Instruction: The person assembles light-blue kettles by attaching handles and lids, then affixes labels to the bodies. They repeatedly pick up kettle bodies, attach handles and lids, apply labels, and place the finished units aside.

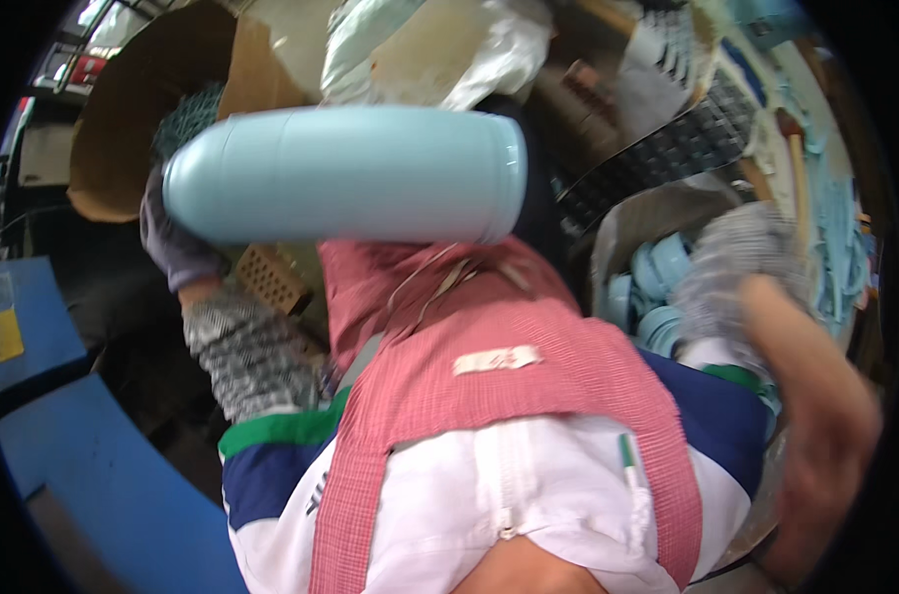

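A large light blue cylinder [345, 176], smooth and glossy, lies sideways across the front of my pink apron. Its left end is rounded, and a raised band runs round its right end. My left hand [172, 233], in a grey-purple glove, grips the rounded end; its fingers are partly hidden behind it. My right arm, in a grey patterned sleeve cover, bends back at the right. Out there my right hand [827, 426] is smeared by motion, apart from the cylinder, and its fingers cannot be made out. Nearest that arm are several light blue ring-shaped pieces [659, 265] in a bag-lined container.
A brown cardboard drum [113, 139] stands far left, with blue boxes [34, 317] nearer me. A perforated brick [271, 279] lies below the cylinder. White plastic bags [499, 49] are beyond it. At the right are a black grid crate [657, 163], a wooden-handled brush [796, 163] and light blue strips [835, 238].
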A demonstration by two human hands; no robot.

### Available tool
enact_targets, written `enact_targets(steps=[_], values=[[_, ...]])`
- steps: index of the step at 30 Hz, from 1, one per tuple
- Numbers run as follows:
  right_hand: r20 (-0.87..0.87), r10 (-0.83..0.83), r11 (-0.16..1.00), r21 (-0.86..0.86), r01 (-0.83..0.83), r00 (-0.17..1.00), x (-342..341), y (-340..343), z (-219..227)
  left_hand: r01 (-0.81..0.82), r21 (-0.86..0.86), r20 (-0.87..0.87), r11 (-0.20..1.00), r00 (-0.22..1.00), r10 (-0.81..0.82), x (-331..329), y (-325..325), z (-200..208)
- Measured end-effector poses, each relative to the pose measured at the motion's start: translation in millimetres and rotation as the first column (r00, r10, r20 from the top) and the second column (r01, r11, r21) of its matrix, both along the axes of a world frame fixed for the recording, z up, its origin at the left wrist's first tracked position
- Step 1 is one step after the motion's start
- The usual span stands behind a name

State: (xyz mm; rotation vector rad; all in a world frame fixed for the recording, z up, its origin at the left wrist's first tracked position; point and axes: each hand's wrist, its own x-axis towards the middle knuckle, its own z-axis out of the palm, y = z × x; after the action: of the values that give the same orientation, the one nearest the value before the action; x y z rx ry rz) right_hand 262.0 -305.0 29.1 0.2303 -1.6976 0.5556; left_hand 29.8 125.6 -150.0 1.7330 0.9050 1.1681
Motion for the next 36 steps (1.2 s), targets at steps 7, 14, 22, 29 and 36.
enact_targets(steps=[7, 14, 22, 29, 36], values=[[0.414, -0.904, -0.1, -0.448, 0.888, 0.107, 5, 71, -190, 0.353, -0.548, 0.383, 0.759, 0.912, -0.147, -39, 0, -93], [0.246, -0.957, -0.206, -0.199, 0.958, -0.154, 34, 86, -197, 0.299, -0.059, -0.205, 0.952, 0.93, -0.305, 23, -40, -65], [0.472, -0.236, -0.274, -0.871, 0.407, 0.85, 60, 88, -261, 0.357, 0.871, 0.097, 0.338, 0.549, -0.83, 115, -138, 163], [0.467, -0.405, -0.91, -0.286, 0.299, -0.786, 307, -178, -152, 0.377, 0.914, -0.072, 0.147, 0.509, -0.857, 143, -172, 167], [0.788, 0.457, -0.889, 0.407, -0.209, -0.413, 372, -335, -148, 0.884, 0.463, -0.685, 0.065, 0.403, -0.607, 126, -250, 154]])
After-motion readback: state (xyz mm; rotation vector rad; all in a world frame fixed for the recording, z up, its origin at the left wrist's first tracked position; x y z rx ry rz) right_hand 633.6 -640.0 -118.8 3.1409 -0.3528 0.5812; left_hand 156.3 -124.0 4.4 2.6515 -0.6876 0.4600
